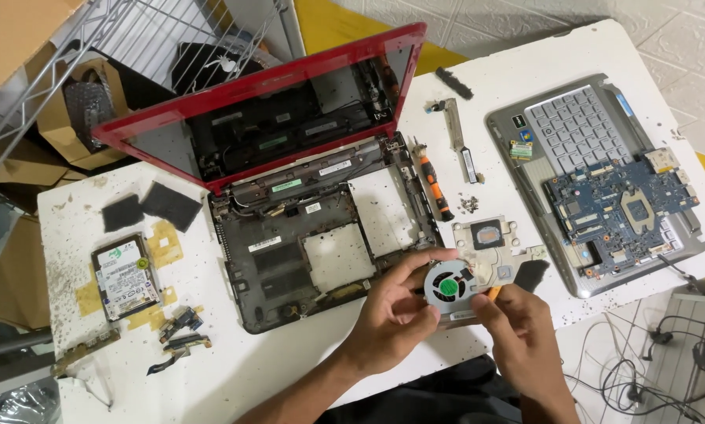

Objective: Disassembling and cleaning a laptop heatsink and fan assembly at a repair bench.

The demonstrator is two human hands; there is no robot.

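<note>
Both hands grip a small laptop cooling fan (449, 287) above the white counter's (289, 369) front edge: the left hand (391, 310) pinches its rim, the right hand (517, 330) clamps its lower corner. It sits just beside the gutted red laptop (289, 196), with an orange-handled screwdriver (435, 184) lying behind.

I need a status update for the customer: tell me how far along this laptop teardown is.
Done: the red laptop is gutted; circuit board and hard drive lie out. In hand: left hand and right hand hold the fan. Left: screen lid remains attached.
</note>
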